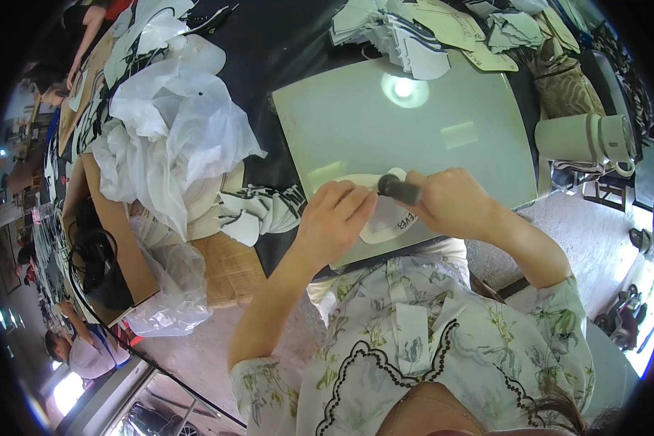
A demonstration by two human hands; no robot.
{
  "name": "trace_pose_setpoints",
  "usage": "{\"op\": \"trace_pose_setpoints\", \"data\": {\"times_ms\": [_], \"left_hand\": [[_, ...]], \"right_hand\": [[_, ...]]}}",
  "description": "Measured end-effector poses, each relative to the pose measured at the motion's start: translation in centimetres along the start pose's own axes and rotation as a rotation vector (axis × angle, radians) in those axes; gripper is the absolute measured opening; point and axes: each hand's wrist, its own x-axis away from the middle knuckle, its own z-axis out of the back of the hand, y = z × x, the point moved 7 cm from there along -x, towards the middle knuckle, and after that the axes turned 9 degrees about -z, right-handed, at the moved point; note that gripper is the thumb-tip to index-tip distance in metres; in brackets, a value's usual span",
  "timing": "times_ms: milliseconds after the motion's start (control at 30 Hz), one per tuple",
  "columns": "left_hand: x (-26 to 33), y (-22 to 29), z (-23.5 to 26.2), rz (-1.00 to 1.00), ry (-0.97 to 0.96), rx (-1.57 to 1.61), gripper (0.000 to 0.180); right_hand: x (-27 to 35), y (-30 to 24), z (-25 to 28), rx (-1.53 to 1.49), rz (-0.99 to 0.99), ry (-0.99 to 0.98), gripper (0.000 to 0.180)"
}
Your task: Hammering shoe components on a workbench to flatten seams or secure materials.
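Note:
A white, curved, flat piece [379,227] with dark print lies on the pale, glossy board, close to its near edge. It looks like a cut part, perhaps for a shoe. My left hand [336,218] presses its bunched fingers onto the left side of this piece. In my right hand [454,203] is a short dark tool [400,189] that resembles a small hammer, its blunt black end just beside my left fingertips. My right fingers are wrapped round it and hide part of its handle. Whether its end touches the piece, I cannot tell.
The pale board [407,123] rests on a black table. Stacked white pieces [265,211] sit left; more piles [396,40] lie behind. Crumpled plastic [174,123] and a cardboard box [116,240] stand further left. A cream lidded container [585,139] is at right. Other people are at far left.

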Motion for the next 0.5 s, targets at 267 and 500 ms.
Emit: {"op": "trace_pose_setpoints", "data": {"times_ms": [267, 500], "left_hand": [[0.8, -0.2, 0.2, 0.114, 0.111, 0.052, 0.028], [0.7, -0.4, 0.3, 0.132, 0.087, 0.065, 0.027]], "right_hand": [[-0.4, -0.1, -0.8, 0.094, 0.015, -0.096, 0.031], [-0.2, -0.9, 0.7, -0.014, 0.055, 0.079, 0.032]]}}
